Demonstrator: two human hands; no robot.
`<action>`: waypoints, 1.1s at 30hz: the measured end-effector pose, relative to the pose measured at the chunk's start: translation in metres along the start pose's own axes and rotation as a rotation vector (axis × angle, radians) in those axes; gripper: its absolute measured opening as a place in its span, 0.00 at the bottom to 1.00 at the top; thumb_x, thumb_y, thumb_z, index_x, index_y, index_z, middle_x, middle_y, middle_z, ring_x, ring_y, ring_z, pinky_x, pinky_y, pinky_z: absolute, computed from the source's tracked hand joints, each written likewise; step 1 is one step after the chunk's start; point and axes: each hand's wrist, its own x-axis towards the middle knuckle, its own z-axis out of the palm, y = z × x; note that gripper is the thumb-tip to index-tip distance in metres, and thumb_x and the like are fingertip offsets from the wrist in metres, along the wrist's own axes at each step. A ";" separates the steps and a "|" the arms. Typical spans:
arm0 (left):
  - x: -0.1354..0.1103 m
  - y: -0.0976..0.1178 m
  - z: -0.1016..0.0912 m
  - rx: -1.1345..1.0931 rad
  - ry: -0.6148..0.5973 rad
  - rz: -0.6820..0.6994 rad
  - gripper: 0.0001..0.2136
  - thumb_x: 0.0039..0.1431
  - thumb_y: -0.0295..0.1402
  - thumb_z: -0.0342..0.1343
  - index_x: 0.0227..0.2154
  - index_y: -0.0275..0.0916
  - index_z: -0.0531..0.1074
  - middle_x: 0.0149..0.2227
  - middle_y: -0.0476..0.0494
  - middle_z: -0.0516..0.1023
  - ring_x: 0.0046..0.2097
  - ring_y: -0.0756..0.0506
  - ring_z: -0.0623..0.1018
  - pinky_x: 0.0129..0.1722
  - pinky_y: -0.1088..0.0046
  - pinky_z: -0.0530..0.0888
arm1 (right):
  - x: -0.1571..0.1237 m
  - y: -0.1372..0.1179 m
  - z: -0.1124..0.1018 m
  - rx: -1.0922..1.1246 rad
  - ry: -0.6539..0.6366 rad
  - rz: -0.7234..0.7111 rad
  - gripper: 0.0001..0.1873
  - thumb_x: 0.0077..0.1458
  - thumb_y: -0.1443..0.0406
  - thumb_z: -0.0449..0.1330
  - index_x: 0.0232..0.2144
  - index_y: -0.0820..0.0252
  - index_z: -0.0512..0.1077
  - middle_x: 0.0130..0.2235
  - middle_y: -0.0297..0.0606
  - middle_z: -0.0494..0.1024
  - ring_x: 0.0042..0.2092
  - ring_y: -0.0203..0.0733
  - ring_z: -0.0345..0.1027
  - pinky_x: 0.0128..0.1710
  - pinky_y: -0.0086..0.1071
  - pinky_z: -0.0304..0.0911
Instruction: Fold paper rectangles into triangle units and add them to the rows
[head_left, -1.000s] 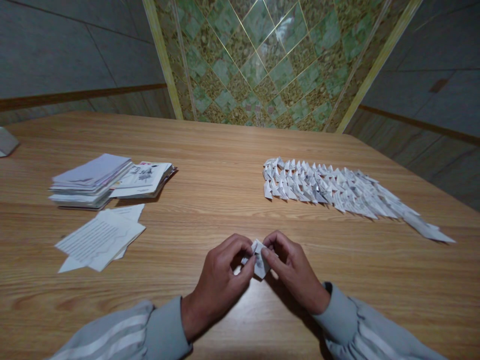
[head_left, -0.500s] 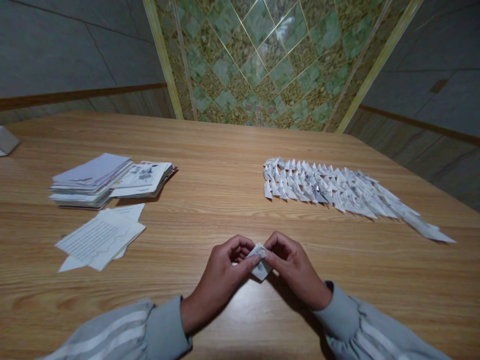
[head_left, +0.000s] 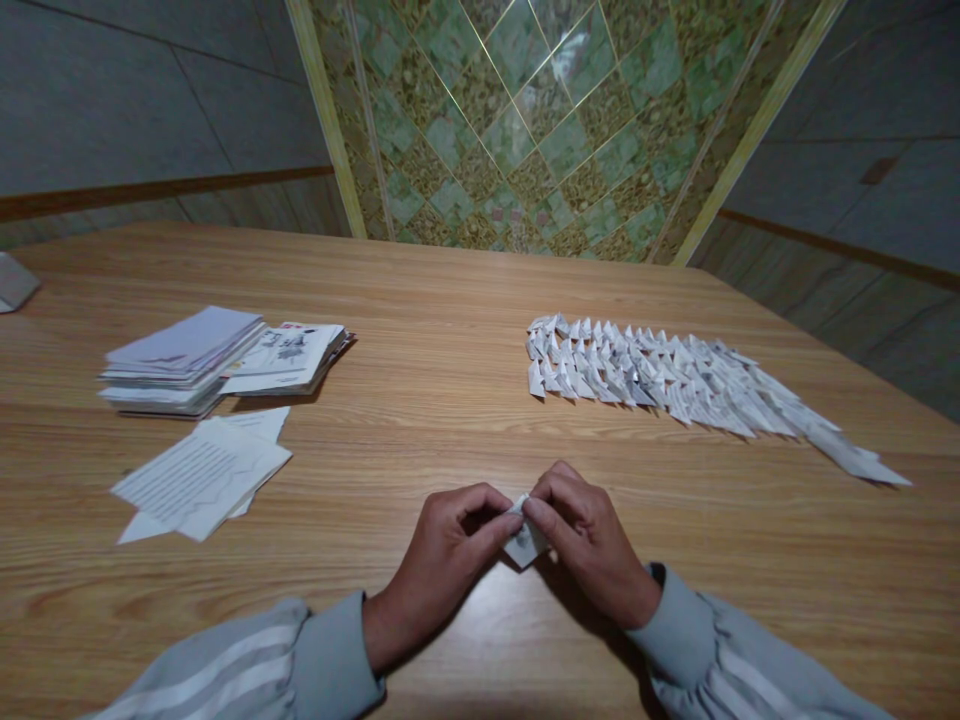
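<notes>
Between my hands, low in the middle of the head view, is a small folded piece of white paper (head_left: 527,547), its point facing me. My left hand (head_left: 459,533) pinches its left side, thumb on top and fingers curled behind. From the right, my right hand (head_left: 587,535) pinches the same paper, and the two thumb tips nearly meet on its upper part. The fingers cover the paper's upper edges, so its full shape is hidden. Its grey print shows faintly by the thumbs.
Rows of folded white paper boats (head_left: 600,370) stretch across the table (head_left: 420,340) at the right. At the left lie a stack of paper sheets (head_left: 180,350), a printed pile (head_left: 289,360) and several loose lined sheets (head_left: 202,475). A pale box corner (head_left: 15,283) shows at the far left edge.
Both hands and the folded paper have shifted slightly towards me. My right thumb and fingers have moved a little on the paper. The piles and rows stay as they were.
</notes>
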 end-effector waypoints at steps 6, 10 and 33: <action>0.001 0.000 -0.002 0.132 0.053 0.136 0.03 0.58 0.31 0.62 0.30 0.38 0.78 0.29 0.48 0.79 0.31 0.48 0.76 0.31 0.75 0.70 | 0.000 -0.001 0.000 -0.023 0.047 -0.089 0.08 0.62 0.63 0.58 0.30 0.58 0.71 0.28 0.34 0.71 0.32 0.39 0.65 0.32 0.32 0.57; -0.001 0.000 -0.004 0.231 0.207 0.273 0.02 0.56 0.28 0.63 0.32 0.39 0.76 0.29 0.49 0.79 0.32 0.48 0.77 0.32 0.76 0.71 | 0.001 -0.002 0.001 -0.044 0.146 -0.169 0.07 0.59 0.66 0.62 0.29 0.57 0.69 0.28 0.34 0.72 0.32 0.40 0.65 0.32 0.33 0.58; -0.002 0.000 -0.009 0.431 0.148 0.634 0.09 0.62 0.26 0.60 0.44 0.41 0.78 0.35 0.44 0.83 0.35 0.47 0.80 0.35 0.73 0.75 | -0.001 -0.006 0.000 -0.139 0.123 -0.326 0.00 0.60 0.66 0.61 0.35 0.55 0.72 0.29 0.35 0.75 0.34 0.43 0.64 0.36 0.39 0.56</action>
